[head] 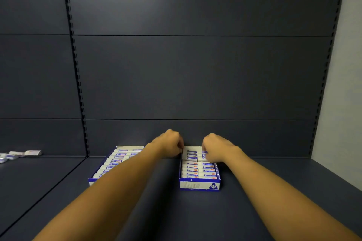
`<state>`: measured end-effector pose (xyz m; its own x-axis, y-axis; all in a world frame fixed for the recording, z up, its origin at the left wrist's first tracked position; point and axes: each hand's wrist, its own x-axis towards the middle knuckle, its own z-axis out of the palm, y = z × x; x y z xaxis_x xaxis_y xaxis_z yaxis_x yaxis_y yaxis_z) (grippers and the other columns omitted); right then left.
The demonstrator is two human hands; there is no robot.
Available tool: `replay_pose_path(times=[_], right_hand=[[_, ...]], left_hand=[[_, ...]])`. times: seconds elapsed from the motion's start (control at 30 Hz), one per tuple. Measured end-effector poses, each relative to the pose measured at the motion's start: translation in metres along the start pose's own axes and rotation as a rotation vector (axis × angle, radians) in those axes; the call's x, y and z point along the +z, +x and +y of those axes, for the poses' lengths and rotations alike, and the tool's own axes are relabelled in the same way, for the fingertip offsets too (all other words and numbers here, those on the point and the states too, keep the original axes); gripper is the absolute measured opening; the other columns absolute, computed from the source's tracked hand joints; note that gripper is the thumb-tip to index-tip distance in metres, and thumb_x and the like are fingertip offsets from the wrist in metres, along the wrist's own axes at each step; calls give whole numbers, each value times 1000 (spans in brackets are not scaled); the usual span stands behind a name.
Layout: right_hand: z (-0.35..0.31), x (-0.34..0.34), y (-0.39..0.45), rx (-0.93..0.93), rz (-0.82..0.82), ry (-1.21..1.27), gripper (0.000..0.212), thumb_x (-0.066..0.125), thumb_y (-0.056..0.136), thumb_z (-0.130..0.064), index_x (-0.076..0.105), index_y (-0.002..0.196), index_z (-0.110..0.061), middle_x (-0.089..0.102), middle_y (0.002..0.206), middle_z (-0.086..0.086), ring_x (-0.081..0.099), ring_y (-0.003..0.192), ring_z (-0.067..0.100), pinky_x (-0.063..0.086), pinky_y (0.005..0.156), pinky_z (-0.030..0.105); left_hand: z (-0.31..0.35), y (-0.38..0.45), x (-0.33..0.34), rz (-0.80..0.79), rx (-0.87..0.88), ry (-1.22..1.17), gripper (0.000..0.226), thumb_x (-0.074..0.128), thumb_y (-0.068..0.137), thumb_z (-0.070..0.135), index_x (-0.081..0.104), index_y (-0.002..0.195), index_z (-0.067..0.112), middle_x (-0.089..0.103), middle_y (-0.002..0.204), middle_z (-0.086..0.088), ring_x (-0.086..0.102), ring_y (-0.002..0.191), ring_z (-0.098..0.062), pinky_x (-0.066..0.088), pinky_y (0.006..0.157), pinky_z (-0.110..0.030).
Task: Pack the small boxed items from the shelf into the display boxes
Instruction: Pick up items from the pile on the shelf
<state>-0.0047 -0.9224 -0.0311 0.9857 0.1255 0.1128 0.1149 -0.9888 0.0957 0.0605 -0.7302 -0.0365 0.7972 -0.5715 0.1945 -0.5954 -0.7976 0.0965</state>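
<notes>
Both hands are at the far end of the right display box, a blue-and-white carton marked "2B" that sits on the dark shelf just right of centre. The left hand is curled at the box's far-left corner, touching or gripping its wall — which of the two cannot be told. The right hand rests with bent fingers on the small boxed items at the far end of the rows; whether it pinches one or only presses them flat is hidden under the knuckles. This box looks nearly full, its near rows lying tidy and level. The left display box beside it is also packed in a long row, partly hidden by the left forearm. A few loose items lie well apart at the far left of the shelf, so the work is probably not finished. The likely trouble here is crowding: pushing a last item into a tight row could buckle its neighbours or tip one on edge, and a hard push might slide the light carton against the back panel.
</notes>
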Motion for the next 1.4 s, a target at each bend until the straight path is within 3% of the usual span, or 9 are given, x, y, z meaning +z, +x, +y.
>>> replay_pose_path(times=[0.07, 0.17, 0.27, 0.47, 0.57, 0.73, 1.13, 1.3, 1.4], right_hand=[[2, -7, 1, -1, 5, 40, 18, 66, 86, -11, 70, 104, -8, 68, 102, 7, 69, 88, 23, 61, 77, 37], [-5, -16, 4, -32, 29, 66, 20, 63, 87, -10, 69, 106, -10, 68, 103, 8, 68, 88, 24, 59, 73, 35], [-21, -21, 10, -80, 70, 93, 31, 63, 88, -12, 67, 118, -14, 66, 113, 8, 67, 96, 26, 59, 82, 39], [-84, -34, 17, -205, 106, 131, 25, 59, 84, -10, 68, 107, -11, 65, 107, 11, 65, 91, 30, 56, 73, 35], [-122, -38, 14, -248, 98, 106, 23, 59, 84, -11, 66, 105, -7, 63, 108, 13, 65, 91, 31, 50, 68, 32], [-182, -42, 8, -327, 76, 91, 19, 60, 85, -13, 65, 102, -8, 62, 108, 10, 63, 88, 28, 44, 63, 29], [-320, -56, -24, -363, 34, 117, 16, 53, 82, -5, 60, 96, -6, 55, 97, 10, 55, 77, 27, 39, 53, 30], [-385, -48, -40, -386, 14, 118, 20, 54, 86, -7, 63, 103, -4, 59, 107, 14, 64, 92, 32, 46, 65, 33], [-419, -45, -47, -389, -5, 119, 13, 55, 86, -7, 61, 98, -7, 58, 104, 13, 62, 86, 31, 45, 64, 33]], left_hand=[[-11, -9, -10, 18, -55, 20, 23, 63, 94, 15, 73, 114, 17, 71, 115, -4, 66, 100, -19, 57, 92, -38], [-26, -29, -27, 50, -150, 54, 24, 59, 90, 15, 75, 108, 19, 71, 111, -5, 67, 99, -25, 57, 90, -42], [-40, -54, -43, 89, -237, 88, 27, 55, 83, 9, 75, 100, 16, 71, 105, -8, 67, 95, -31, 58, 83, -41], [-73, -121, -57, 97, -424, 135, 31, 59, 89, 10, 71, 118, 11, 69, 117, -10, 66, 98, -31, 58, 85, -42], [-89, -158, -65, 69, -525, 171, 22, 60, 91, 15, 71, 108, 8, 69, 106, -12, 64, 86, -29, 57, 73, -40], [-115, -217, -77, 83, -629, 217, 20, 55, 92, 13, 70, 103, 6, 67, 103, -15, 64, 91, -35, 58, 78, -43], [-179, -356, -105, 66, -727, 302, 25, 59, 93, 20, 67, 111, 5, 61, 122, -15, 63, 104, -36, 52, 81, -38], [-211, -415, -112, 38, -740, 295, 31, 59, 95, 22, 65, 122, 9, 60, 125, -12, 63, 105, -33, 56, 87, -42], [-230, -444, -116, 31, -729, 287, 29, 58, 95, 22, 67, 120, 9, 63, 121, -12, 64, 100, -31, 57, 85, -41]])
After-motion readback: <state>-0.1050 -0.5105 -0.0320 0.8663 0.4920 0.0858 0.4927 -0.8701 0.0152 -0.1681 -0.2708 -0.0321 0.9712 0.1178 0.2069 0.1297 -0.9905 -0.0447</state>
